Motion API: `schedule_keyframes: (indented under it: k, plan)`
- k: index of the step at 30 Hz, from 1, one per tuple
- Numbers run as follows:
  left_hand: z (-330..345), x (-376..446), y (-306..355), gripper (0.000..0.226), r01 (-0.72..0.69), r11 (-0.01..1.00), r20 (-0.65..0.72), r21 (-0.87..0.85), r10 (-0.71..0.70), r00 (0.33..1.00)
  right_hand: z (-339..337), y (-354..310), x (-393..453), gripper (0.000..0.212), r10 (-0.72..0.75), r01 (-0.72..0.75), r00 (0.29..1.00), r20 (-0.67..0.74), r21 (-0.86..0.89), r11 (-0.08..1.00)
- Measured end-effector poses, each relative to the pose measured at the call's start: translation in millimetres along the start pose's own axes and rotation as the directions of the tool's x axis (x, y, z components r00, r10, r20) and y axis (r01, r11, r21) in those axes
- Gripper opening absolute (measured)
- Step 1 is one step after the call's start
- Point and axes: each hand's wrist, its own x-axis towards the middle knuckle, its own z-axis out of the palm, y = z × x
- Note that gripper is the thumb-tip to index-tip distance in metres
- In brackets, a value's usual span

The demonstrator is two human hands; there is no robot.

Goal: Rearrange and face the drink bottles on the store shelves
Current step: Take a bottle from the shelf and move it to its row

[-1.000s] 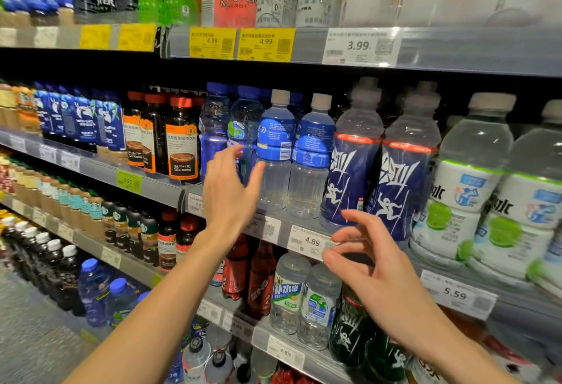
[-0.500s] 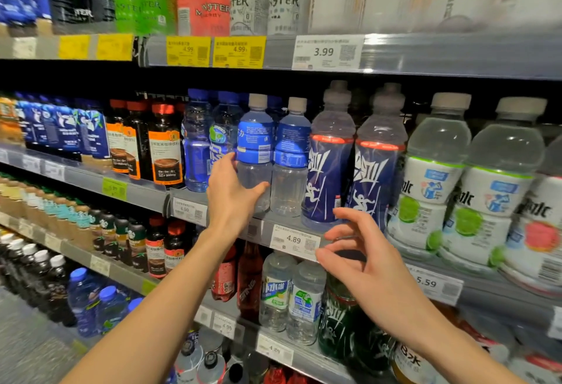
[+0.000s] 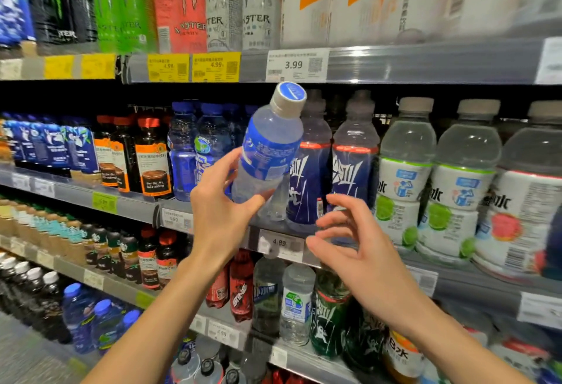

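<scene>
— Two hands up?
— Yes. Left hand (image 3: 223, 201) grips a blue-label bottle (image 3: 267, 146), tilted, lifted in front of the middle shelf (image 3: 133, 207).
— Right hand (image 3: 362, 250)?
— Fingers loosely spread, empty, near the dark-blue bottles (image 3: 307, 183), perhaps not touching.

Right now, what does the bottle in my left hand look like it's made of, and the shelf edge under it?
Bottle in the left hand: seemingly clear glossy plastic, see-through below a blue printed wrap, with a matte grey cap. Shelf edge: probably metal behind a clear plastic strip, judging by its sheen and slotted price tags.
</scene>
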Motion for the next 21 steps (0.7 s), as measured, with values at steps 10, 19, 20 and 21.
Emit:
schedule_keyframes:
  k: [10, 19, 20, 21]
  plan:
    - [43, -54, 86, 0.061, 0.029, 0.964, 0.154, -0.266, 0.013, 0.988, -54, -29, -25, 0.064, -0.171, 0.164, 0.978, -0.12, -0.069, 0.984]
    - [107, -95, 147, 0.062, 0.139, 0.901, 0.309, -0.412, -0.005, 0.951, -125, -28, -65, 0.063, -0.189, 0.154, 0.95, -0.25, -0.154, 0.976]
    - [114, -100, 153, 0.063, 0.146, 0.899, 0.319, -0.413, -0.007, 0.948, -132, -28, -70, 0.063, -0.189, 0.15, 0.946, -0.265, -0.161, 0.975]
    - [122, -105, 159, 0.066, 0.148, 0.901, 0.329, -0.409, -0.005, 0.944, -140, -27, -76, 0.061, -0.192, 0.148, 0.94, -0.281, -0.17, 0.974]
